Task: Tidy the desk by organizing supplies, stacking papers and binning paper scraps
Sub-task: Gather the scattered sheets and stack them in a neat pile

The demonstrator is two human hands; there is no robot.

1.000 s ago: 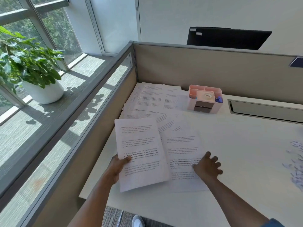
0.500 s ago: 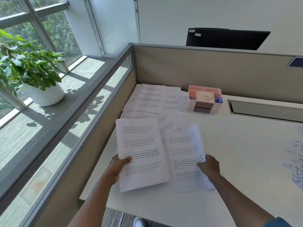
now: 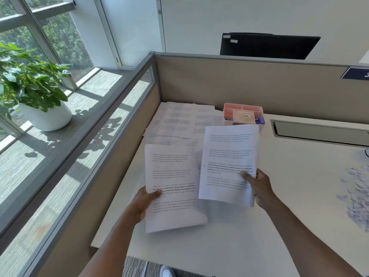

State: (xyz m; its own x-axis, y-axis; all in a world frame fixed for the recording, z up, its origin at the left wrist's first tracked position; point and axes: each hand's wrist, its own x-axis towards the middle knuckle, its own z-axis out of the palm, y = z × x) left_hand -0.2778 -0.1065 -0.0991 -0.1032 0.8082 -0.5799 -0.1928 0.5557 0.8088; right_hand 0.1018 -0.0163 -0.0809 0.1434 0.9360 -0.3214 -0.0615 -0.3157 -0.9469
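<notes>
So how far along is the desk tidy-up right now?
Early. Done: the pink plastic organizer tray already holds tape and clips. In hand: the left hand grips a white printed sheet and the right hand grips another printed sheet, both off the white desk. Left: loose printed pages lie unstacked by the partition, and torn paper scraps remain unbinned.
</notes>
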